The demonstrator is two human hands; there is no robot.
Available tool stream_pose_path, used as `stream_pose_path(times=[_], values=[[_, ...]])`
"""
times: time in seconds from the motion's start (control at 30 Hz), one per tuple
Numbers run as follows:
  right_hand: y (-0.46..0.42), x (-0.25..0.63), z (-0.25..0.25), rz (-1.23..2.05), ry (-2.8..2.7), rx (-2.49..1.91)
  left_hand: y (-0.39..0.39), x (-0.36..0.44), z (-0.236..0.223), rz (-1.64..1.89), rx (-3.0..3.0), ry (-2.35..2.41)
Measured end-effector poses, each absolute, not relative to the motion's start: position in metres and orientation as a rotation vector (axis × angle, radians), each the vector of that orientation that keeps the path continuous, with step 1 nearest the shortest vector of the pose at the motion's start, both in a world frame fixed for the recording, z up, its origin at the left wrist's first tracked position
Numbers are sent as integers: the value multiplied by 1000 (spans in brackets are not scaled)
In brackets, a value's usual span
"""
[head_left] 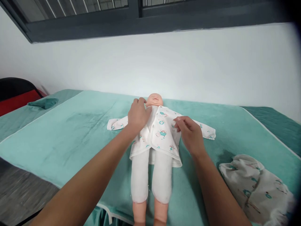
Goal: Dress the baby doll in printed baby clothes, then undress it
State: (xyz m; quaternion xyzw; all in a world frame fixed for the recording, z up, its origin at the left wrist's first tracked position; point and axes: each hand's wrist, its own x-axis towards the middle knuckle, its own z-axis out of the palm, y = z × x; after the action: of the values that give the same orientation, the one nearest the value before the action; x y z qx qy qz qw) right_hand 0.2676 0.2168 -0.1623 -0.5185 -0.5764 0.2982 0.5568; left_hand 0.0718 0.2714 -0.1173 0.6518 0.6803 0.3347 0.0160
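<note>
A baby doll lies on its back, its head toward the wall, with white padded legs. It wears a white printed baby shirt whose front edges meet near the middle, and both sleeves spread outward. My left hand rests over the shirt at the shoulder on the left, close to the doll's neck, with its thumb apart from the bent fingers. At the shirt's other side, below the sleeve, my right hand pinches the cloth between thumb and fingers. The fingertips of the left hand are partly hidden.
A crumpled printed cloth lies at the front right on the green bed cover. White wall rises behind the bed, below a dark window frame. At far left stands a black and red object.
</note>
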Motion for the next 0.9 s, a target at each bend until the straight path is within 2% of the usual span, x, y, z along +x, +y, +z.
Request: stream_pose_path(times=[0.13,0.3,0.43,0.63,0.9], values=[[228,269,-170,750,-1245,-1248,266,61,-119,763,1853,2070],[228,262,-176,796,-1270,-1218,263,71,-98,1062,1544,1692],[231,263,-178,827,-1273,-1179,251,82,-83,1117,1307,1198],[222,261,-170,878,-1422,-1102,244,75,-109,1216,1616,1526],[222,260,-172,970,-1419,-1109,255,93,-96,743,1944,1754]])
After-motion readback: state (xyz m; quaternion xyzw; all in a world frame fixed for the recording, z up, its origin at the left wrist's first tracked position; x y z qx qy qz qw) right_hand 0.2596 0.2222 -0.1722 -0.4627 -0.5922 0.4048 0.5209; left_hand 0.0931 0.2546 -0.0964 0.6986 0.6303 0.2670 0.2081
